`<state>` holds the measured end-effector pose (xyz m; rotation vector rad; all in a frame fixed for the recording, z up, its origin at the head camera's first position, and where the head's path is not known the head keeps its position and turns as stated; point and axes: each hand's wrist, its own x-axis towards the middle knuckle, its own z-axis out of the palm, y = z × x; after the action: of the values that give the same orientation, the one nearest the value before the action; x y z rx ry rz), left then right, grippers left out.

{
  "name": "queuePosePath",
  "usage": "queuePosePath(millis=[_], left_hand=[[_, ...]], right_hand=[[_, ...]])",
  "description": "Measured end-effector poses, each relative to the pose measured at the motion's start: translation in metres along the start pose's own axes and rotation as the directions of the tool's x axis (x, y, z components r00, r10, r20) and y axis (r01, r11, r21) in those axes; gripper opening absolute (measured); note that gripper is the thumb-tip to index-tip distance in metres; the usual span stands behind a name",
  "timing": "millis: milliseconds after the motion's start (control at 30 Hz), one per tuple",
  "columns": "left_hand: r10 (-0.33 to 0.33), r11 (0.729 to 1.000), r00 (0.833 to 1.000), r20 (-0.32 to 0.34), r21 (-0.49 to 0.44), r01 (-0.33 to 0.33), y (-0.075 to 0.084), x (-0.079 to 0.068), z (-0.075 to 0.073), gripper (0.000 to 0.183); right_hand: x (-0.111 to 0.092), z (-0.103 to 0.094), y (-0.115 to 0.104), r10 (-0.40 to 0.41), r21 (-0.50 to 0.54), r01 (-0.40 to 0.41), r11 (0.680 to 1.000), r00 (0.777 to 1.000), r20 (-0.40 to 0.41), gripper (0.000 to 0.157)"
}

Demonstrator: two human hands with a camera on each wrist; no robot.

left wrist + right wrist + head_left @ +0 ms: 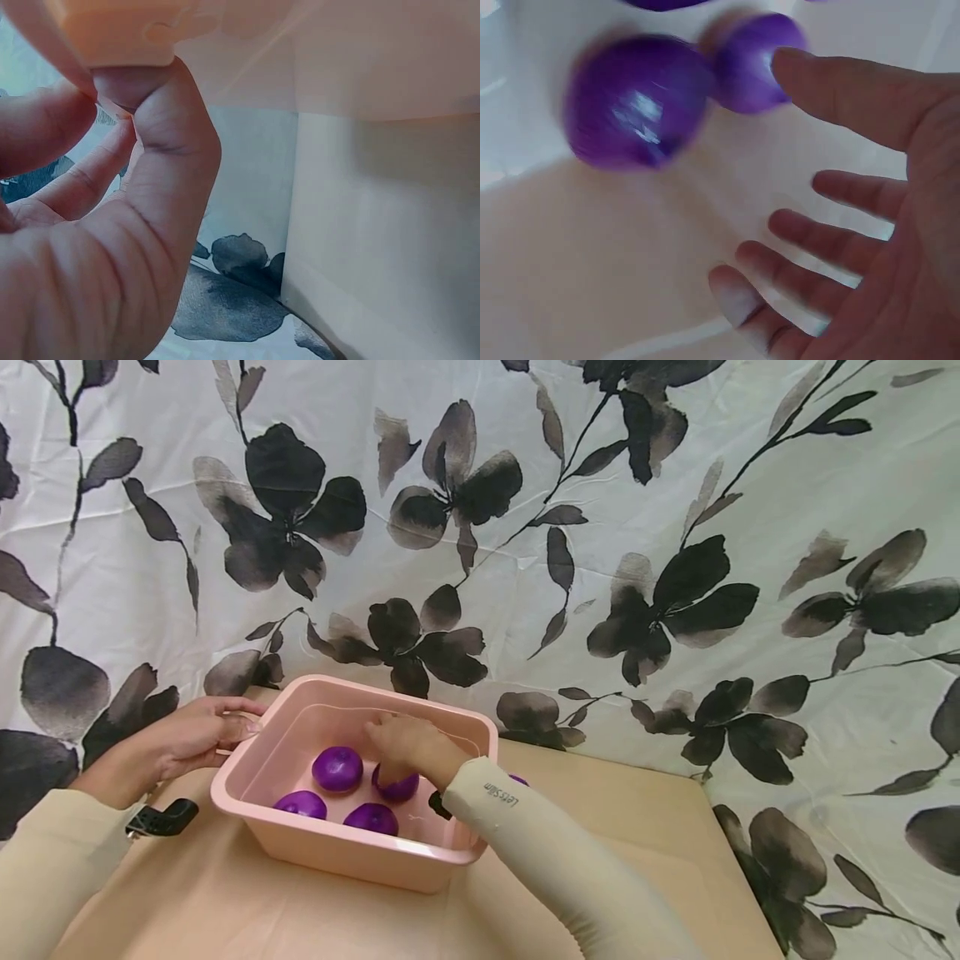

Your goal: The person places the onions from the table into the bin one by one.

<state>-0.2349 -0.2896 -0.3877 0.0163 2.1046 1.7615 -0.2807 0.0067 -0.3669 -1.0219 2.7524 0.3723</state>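
A pink plastic basin (337, 853) stands on the table with several glossy purple, onion-like round things (337, 769) lying on its floor. My left hand (198, 737) holds the basin's left end; in the left wrist view its bent thumb (176, 127) presses up under the rim. Inside the basin, toward the back wall, is my right hand (411, 745). The right wrist view shows that hand with fingers spread and nothing in its grasp. Its thumb tip overlaps a smaller-looking purple round thing (754, 64), and a larger-looking one (637, 101) lies farther left.
Another purple thing (517, 779) shows just right of the basin, mostly hidden behind the right sleeve. The tan tabletop (637, 810) extends to the right. Behind it hangs a white cloth (555, 635) with dark flowers.
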Motion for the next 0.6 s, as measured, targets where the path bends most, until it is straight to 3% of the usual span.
queuePosePath(millis=[200, 333, 467, 600], left_hand=[[-0.008, 1.0, 1.0, 0.0, -0.011, 0.008, 0.001, 0.001, -0.001, 0.034], [-0.002, 1.0, 1.0, -0.002, -0.027, 0.002, 0.0, 0.002, -0.002, 0.024], [-0.001, 1.0, 1.0, 0.004, -0.028, 0.001, -0.001, 0.002, 0.0, 0.025], [0.003, 1.0, 1.0, 0.011, -0.014, -0.003, -0.001, 0.004, 0.003, 0.03]], right_hand=[[-0.025, -0.035, 0.023, -0.025, 0.138, 0.026, 0.99, 1.0, -0.012, 0.078], [-0.049, -0.047, 0.046, -0.012, 0.17, 0.033, 0.985, 0.992, -0.124, 0.073], [-0.073, -0.038, 0.074, 0.032, 0.223, 0.027, 0.974, 0.966, -0.255, 0.07], [-0.097, -0.018, 0.105, 0.107, 0.275, -0.018, 0.961, 0.943, -0.314, 0.071]])
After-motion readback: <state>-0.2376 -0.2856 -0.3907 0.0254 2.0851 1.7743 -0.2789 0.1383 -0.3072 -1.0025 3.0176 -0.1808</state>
